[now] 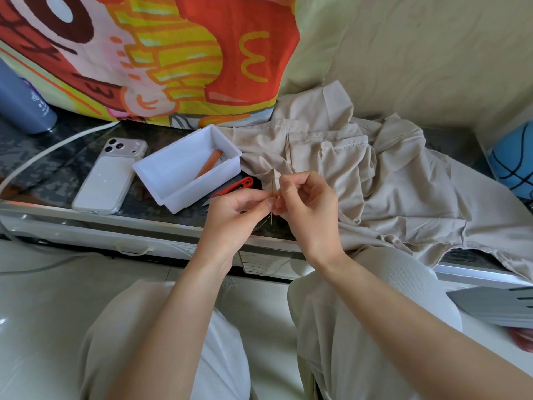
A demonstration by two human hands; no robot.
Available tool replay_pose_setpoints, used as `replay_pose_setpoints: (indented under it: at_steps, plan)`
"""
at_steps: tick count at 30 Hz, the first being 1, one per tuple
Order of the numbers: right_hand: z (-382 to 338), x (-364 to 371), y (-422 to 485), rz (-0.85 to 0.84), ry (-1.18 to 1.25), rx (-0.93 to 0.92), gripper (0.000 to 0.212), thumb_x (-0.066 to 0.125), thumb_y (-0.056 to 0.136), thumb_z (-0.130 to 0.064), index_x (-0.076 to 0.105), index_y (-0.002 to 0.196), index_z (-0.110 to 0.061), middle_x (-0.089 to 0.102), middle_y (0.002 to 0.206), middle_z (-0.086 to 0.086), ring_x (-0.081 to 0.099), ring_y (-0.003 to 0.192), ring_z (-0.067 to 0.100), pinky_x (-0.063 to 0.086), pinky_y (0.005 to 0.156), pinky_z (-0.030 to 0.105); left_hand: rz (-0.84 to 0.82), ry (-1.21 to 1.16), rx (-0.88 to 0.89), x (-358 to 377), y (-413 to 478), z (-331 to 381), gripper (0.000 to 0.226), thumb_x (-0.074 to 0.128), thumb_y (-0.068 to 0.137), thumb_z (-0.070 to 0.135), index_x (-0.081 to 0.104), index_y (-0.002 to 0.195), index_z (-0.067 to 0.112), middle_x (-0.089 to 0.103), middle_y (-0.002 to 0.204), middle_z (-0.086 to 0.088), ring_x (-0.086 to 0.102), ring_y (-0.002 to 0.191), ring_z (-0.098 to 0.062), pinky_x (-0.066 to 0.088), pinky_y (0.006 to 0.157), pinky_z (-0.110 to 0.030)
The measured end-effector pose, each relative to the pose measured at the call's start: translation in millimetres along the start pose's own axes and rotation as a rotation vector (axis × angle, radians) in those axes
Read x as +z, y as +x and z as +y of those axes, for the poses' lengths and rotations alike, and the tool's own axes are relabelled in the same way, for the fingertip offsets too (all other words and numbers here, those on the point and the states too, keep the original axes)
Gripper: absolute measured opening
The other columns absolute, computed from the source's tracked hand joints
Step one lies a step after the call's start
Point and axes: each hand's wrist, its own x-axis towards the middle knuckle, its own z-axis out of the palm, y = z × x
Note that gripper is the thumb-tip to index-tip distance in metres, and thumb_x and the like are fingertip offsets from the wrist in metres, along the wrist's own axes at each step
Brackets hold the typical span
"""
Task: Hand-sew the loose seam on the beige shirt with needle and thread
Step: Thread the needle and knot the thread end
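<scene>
Beige shirt (403, 192): thin, matte cloth, heavily crumpled, lying in a loose heap on the right half of the dark mottled table top (86, 157). Its lower edge hangs over the table's front rim. One hem with a row of pale stitching lies face up near the top of the heap. A small fold at the shirt's left edge is lifted off the table, standing up between the two hands.

Thread (272, 186): dark, very fine. It runs down from the lifted fold, passes between the fingertips, and a short length trails below them. Needle: too small to make out.

Left hand (239, 207): thumb and forefinger pressed together, pinching the thread; other fingers curled under.
Right hand (310, 203): fingers curled, tips pinching the lifted fold. The fingertips of both hands touch.

Just left of the hands: red snips (244, 183), partly behind the left hand. Beside them is a white tray (173, 186) with an orange tube (209, 164) inside. Further left is a phone (108, 177), face down. Far left corner: blue bottle (21, 105). Behind it all hangs a printed cloth (173, 53).
</scene>
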Motion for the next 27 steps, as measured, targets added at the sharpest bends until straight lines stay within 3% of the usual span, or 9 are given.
replay_pose_setpoints:
  at_steps: [3,9,14,21,27]
  plan:
    - [1.3,0.6,0.0,0.001,-0.023,-0.005,0.016,0.057,0.092,-0.010,0.060,0.078,-0.015,0.063,0.069,0.010,0.062,0.064,0.020,0.056,0.073,0.044,-0.007,-0.001,-0.002,0.5,0.2,0.8,0.011,0.065,0.087,0.012,0.074,0.094,0.013,0.075,0.090,0.000,0.069,0.095,-0.012,0.050,0.088,-0.020]
    - [0.2,0.3,-0.7,-0.004,-0.035,-0.012,0.014,0.057,0.093,-0.011,0.060,0.079,-0.013,0.062,0.068,0.004,0.061,0.063,0.016,0.055,0.070,0.036,-0.014,-0.005,0.003,0.4,1.1,0.7,0.009,0.067,0.086,0.013,0.075,0.090,0.014,0.075,0.088,-0.001,0.069,0.094,-0.013,0.050,0.088,-0.022]
    - [1.1,0.9,-0.3,-0.008,-0.041,-0.017,0.015,0.058,0.092,-0.010,0.061,0.078,-0.013,0.061,0.066,0.002,0.060,0.063,0.015,0.055,0.071,0.039,-0.013,-0.006,0.012,0.9,1.3,0.6,0.008,0.067,0.086,0.013,0.075,0.090,0.015,0.075,0.087,0.000,0.069,0.093,-0.013,0.049,0.082,-0.017]
    - [1.0,0.3,-0.8,-0.019,-0.039,-0.022,0.015,0.057,0.092,-0.009,0.060,0.078,-0.013,0.062,0.068,0.005,0.059,0.061,0.012,0.055,0.066,0.031,-0.012,0.004,0.007,0.7,0.7,1.2,0.008,0.070,0.083,0.018,0.075,0.089,0.017,0.075,0.088,0.001,0.068,0.094,-0.014,0.049,0.090,-0.024]
    - [2.5,0.2,0.1,-0.020,-0.044,-0.017,0.014,0.058,0.092,-0.009,0.061,0.078,-0.012,0.065,0.073,0.009,0.061,0.064,0.015,0.056,0.067,0.034,-0.007,0.017,0.001,0.8,1.2,1.4,0.008,0.071,0.083,0.020,0.075,0.089,0.018,0.075,0.088,0.001,0.068,0.096,-0.015,0.049,0.096,-0.030]
